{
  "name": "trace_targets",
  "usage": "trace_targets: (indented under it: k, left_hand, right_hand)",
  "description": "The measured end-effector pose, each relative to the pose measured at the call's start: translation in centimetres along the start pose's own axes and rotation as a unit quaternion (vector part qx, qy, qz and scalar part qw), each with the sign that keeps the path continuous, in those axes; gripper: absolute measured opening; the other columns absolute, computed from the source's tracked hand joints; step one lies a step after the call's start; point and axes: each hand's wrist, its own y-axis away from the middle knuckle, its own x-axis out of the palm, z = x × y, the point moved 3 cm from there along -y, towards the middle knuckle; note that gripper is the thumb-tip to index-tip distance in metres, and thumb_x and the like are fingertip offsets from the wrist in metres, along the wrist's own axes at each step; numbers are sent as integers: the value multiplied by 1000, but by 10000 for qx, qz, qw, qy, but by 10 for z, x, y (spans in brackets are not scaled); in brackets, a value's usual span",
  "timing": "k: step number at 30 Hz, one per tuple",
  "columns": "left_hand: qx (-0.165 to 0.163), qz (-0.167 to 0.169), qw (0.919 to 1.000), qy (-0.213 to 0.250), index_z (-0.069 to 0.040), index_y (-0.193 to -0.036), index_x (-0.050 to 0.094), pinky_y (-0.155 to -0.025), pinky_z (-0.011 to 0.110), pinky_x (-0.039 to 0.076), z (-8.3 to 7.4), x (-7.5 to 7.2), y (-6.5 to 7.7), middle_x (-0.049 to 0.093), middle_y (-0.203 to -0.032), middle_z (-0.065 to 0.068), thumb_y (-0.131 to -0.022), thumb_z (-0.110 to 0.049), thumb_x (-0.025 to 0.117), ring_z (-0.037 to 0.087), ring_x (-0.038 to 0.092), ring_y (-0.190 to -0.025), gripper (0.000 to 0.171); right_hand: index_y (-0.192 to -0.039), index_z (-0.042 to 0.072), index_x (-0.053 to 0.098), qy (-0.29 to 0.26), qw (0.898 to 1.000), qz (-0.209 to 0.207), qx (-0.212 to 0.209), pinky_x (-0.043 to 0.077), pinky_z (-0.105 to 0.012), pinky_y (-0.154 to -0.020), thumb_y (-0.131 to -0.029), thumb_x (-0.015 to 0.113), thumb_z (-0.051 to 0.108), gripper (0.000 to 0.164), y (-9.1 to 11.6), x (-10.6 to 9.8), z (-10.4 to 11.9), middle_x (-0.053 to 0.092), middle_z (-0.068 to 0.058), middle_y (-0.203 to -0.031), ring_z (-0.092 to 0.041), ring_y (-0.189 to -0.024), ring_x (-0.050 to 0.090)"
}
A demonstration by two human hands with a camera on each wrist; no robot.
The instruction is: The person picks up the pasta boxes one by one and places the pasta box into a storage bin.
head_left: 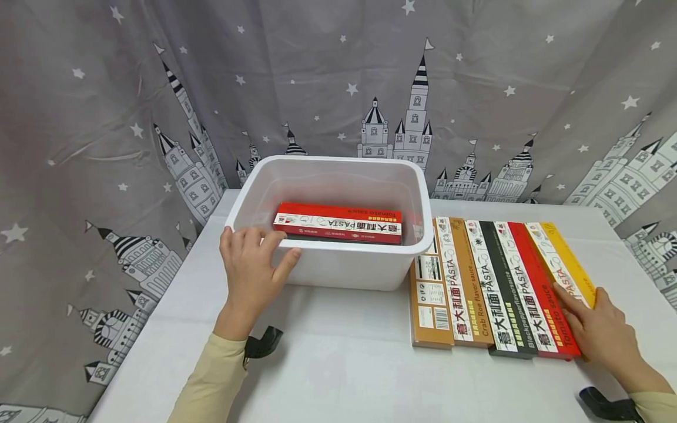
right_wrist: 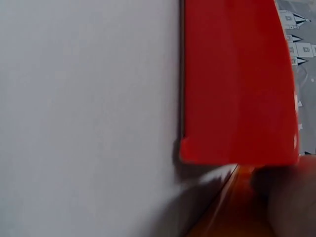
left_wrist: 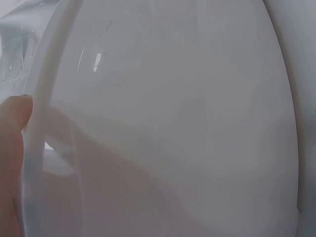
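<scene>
My left hand (head_left: 254, 264) grips the near rim of a white plastic bin (head_left: 338, 264) at its left corner, fingers over the edge and thumb on the outer side. In the left wrist view the thumb (left_wrist: 12, 118) lies along the bin's lip. A red pasta box (head_left: 338, 216) lies flat inside the bin. At the right, my right hand (head_left: 605, 335) holds the near end of a yellow pasta box (head_left: 573, 264), thumb on its left and fingers on its right. The right wrist view shows the end of the neighbouring red tomato-sauce box (right_wrist: 239, 84) close up.
Left of the yellow box lie a red box (head_left: 545, 294), a black box (head_left: 499, 294) and two brown boxes, one label-side up (head_left: 465, 282) and one with its barcode showing (head_left: 431, 299). A grey castle-print curtain (head_left: 317, 76) hangs behind the white table (head_left: 370, 364).
</scene>
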Motion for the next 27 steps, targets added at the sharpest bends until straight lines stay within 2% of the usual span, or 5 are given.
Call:
trace_targets:
  k: [4,9,19,22,27]
  left_hand:
    - [-16,37,10000,-29,-2,-102,70,-110,76,20,1,-1,0,59,-94,22,-100,-71,33,46,50,-100,79]
    - [-22,47,10000,-37,-1,-103,70,-110,77,19,1,-2,1,59,-95,23,-100,-71,33,46,49,-101,80]
    - [13,-8,10000,-22,-2,-102,69,-110,77,20,0,-2,0,59,-94,22,-100,-71,33,45,49,-99,78]
    - [14,-6,10000,-14,-2,-102,70,-110,76,21,0,-1,0,59,-94,22,-100,-71,33,45,49,-99,78]
    - [13,8,10000,7,-2,-102,69,-110,76,20,0,-1,0,59,-94,22,-100,-71,33,45,49,-100,78]
  right_hand:
    - [-156,9,31,51,9999,142,-24,45,-76,-74,-100,57,25,64,0,2,0,16,-51,-135,-66,-100,36]
    - [-159,11,22,213,9997,-64,-140,46,-77,-73,-98,61,24,74,1,3,-1,18,-51,-136,-72,-101,39]
    - [-160,5,14,565,9978,63,330,52,-74,-71,-93,66,27,88,2,-1,-6,18,-49,-138,-70,-100,43]
    - [-159,4,11,546,9958,348,649,51,-74,-74,-95,64,32,88,2,-1,-8,20,-51,-131,-70,-99,43]
    - [-159,6,-3,435,9855,996,1300,45,-78,-82,-102,46,52,88,3,1,-9,19,-53,-122,-70,-100,39]
